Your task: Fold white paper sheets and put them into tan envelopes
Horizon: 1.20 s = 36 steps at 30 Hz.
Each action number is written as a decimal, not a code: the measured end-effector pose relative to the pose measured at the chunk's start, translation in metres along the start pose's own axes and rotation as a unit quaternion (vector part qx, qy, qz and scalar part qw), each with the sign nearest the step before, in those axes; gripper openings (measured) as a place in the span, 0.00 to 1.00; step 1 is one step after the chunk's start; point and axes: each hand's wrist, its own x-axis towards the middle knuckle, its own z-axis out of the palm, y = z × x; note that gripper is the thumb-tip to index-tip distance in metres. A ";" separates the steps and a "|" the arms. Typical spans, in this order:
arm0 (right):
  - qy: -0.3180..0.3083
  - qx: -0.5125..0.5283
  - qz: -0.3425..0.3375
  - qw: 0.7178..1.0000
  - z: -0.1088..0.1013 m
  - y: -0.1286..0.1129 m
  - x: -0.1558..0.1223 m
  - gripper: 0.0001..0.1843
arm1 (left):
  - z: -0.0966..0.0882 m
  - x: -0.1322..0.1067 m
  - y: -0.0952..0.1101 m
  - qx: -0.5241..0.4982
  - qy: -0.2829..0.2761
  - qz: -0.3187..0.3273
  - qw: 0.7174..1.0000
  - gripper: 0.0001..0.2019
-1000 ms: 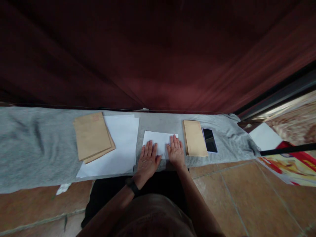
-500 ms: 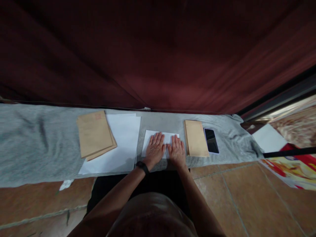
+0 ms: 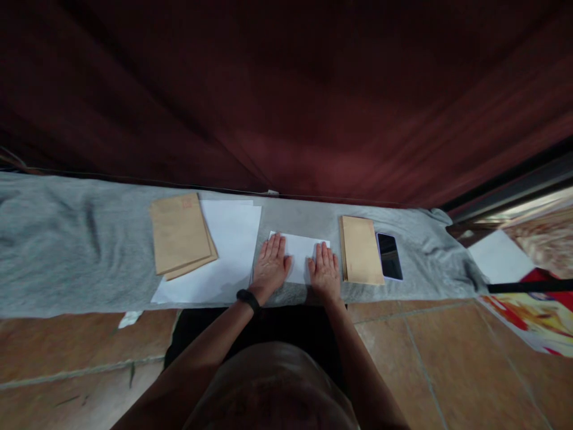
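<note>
Left hand (image 3: 272,263) has slid outward, toward its own side: half a second ago it lay mid-sheet with its thumb close to the other hand; now it's over the left end of the small white paper (image 3: 299,260). Right hand (image 3: 324,275) kept its spot on the right end. Whole scene also sits a bit further right in view, so the head turned slightly.

Hands now: apart, both palm-down and flat, fingers extended and pointing away from the body, thumbs turned inward. Neither is clamped on anything. Small paper lies flat between and under them, its middle bare, far edge running just past the fingertips. Can't tell how hard they press, or whether the paper is one layer or several.

Left of the left hand: large white sheets (image 3: 233,239), right edge near that hand, with brown envelopes (image 3: 181,236) fanned on their left part, reddish mark near the top corner. Right of the right hand: brown envelope stack (image 3: 363,251), near but not touching; phone (image 3: 390,257) just beyond, dark screen up. All of it sits on grey cloth (image 3: 120,239). Dark wristband (image 3: 249,300) on left wrist.
</note>
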 end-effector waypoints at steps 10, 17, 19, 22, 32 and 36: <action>-0.003 0.011 0.007 1.000 0.002 0.000 -0.001 0.32 | -0.016 -0.036 0.014 -0.017 -0.040 0.091 0.995 0.25; -0.004 0.002 0.011 1.000 0.000 0.000 -0.003 0.32 | -0.021 -0.048 0.015 -0.015 -0.052 0.105 0.993 0.25; -0.001 -0.001 0.013 1.000 -0.001 0.001 -0.006 0.32 | -0.021 -0.048 0.015 -0.013 -0.050 0.106 0.993 0.25; 0.007 -0.009 0.020 1.000 -0.003 0.001 -0.013 0.30 | -0.021 -0.047 0.015 -0.011 -0.049 0.106 0.993 0.25; -0.023 -0.011 0.045 0.999 -0.030 -0.002 -0.047 0.29 | -0.021 -0.048 0.016 -0.004 -0.030 0.111 0.993 0.25; -0.053 -0.004 0.079 0.995 -0.046 -0.002 -0.043 0.28 | -0.020 -0.048 0.015 -0.007 -0.025 0.112 0.993 0.25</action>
